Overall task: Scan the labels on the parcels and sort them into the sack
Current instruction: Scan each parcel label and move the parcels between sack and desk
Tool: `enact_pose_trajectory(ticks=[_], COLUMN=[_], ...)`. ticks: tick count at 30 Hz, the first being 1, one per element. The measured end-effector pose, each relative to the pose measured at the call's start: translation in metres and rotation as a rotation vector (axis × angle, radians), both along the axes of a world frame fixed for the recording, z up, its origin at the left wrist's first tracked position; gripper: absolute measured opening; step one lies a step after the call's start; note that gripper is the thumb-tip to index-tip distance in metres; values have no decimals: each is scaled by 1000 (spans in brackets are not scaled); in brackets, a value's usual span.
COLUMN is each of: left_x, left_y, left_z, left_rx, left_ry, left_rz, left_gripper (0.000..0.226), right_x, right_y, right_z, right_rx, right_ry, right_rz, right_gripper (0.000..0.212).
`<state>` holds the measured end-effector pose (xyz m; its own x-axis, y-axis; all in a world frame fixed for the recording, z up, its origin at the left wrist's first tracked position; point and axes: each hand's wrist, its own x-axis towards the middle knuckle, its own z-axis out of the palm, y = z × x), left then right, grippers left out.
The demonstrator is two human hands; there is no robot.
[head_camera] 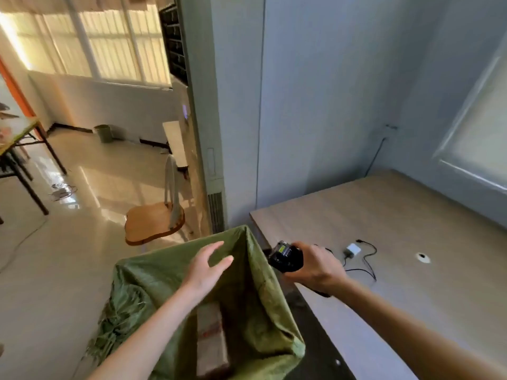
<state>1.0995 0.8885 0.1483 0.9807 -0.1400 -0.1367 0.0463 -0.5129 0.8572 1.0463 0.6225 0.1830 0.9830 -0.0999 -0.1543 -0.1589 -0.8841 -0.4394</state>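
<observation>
Wood-grain table (397,242) by grey wall — right hand (315,266) grip around scanner (285,257), left hand (205,267) spread.

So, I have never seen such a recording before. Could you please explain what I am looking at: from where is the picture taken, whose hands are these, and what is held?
It is one picture from a camera worn on a person's head, looking forward and down. No machine here, only two bare hands. The left hand is open and empty, above a green sack; a cardboard parcel lies inside. The right hand grips a black scanner at the table edge. On the table lie a white charger with a black cable.
</observation>
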Motion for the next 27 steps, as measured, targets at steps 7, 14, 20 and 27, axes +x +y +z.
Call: enact_pose_trajectory(ticks=[7, 14, 20, 27], left_x=[-53, -177, -340, -574], left_y=[-138, -272, -389, -498], left_z=[74, 126, 168, 167], left_rx=[-3, -73, -102, -142], left_ry=[-179, -211, -283, -299], left_rz=[-394, -730, -1054, -1353], left_gripper=[58, 64, 60, 56], right_x=[-145, -351, -559, -812], right_y=[-89, -157, -200, -226], right_z=[100, 150, 183, 185], right_rx=[-152, -171, -189, -208], right_ry=[-149, -136, -173, -136], right_rz=[-373, -760, -1117, -1453], right_gripper=[55, 65, 67, 67])
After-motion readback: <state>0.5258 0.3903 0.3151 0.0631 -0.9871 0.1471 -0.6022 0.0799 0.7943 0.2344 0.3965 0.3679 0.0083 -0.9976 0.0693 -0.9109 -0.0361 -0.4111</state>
